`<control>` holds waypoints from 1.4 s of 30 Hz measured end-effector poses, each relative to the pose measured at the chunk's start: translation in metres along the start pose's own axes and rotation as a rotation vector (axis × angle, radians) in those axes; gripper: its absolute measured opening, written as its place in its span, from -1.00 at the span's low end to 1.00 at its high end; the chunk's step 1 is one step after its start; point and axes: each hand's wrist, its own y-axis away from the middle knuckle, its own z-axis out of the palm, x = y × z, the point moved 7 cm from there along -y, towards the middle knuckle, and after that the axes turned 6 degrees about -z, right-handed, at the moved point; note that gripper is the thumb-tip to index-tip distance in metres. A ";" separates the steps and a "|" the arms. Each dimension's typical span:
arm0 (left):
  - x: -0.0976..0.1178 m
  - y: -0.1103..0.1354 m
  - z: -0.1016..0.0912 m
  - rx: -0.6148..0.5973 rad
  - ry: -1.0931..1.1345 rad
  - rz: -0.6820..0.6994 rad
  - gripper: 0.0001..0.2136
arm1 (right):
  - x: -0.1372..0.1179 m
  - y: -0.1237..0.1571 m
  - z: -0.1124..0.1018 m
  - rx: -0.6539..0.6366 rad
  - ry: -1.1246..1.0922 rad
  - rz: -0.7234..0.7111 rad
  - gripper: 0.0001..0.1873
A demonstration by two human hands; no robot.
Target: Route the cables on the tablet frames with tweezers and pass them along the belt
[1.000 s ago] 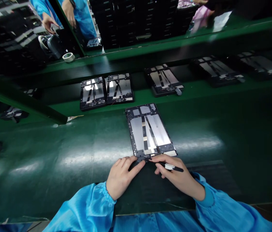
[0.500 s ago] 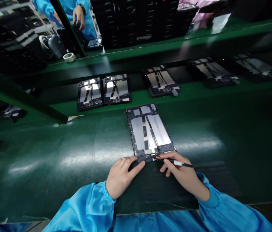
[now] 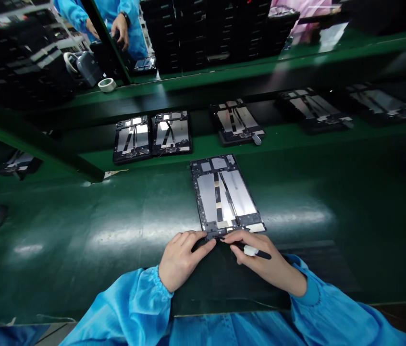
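An opened tablet (image 3: 224, 192) lies flat on the green work surface, its silver inner plates and dark ribbon cables facing up. My left hand (image 3: 184, 257) grips the tablet's near left corner between thumb and fingers. In my right hand (image 3: 256, 254) are black tweezers (image 3: 251, 250) with a white band, held like a pen. Their tip touches or hovers just over the tablet's near edge, close to my left thumb; I cannot tell which. The right fingers partly cover the near right part of that edge.
Several other opened tablets, such as one at the left (image 3: 133, 139), lie along the lower ledge behind. A tape roll (image 3: 106, 85) sits on the raised shelf near a green post (image 3: 44, 139). Black stacked trays (image 3: 210, 36) and a co-worker's hand (image 3: 120, 30) are beyond.
My right hand with the tweezers has shifted left along the tablet's near edge, toward my left thumb. My left hand keeps its hold on the corner.
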 end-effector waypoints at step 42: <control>0.017 -0.012 0.007 0.032 0.070 0.027 -0.82 | 0.028 -0.057 -0.026 -0.163 -0.251 0.366 -0.66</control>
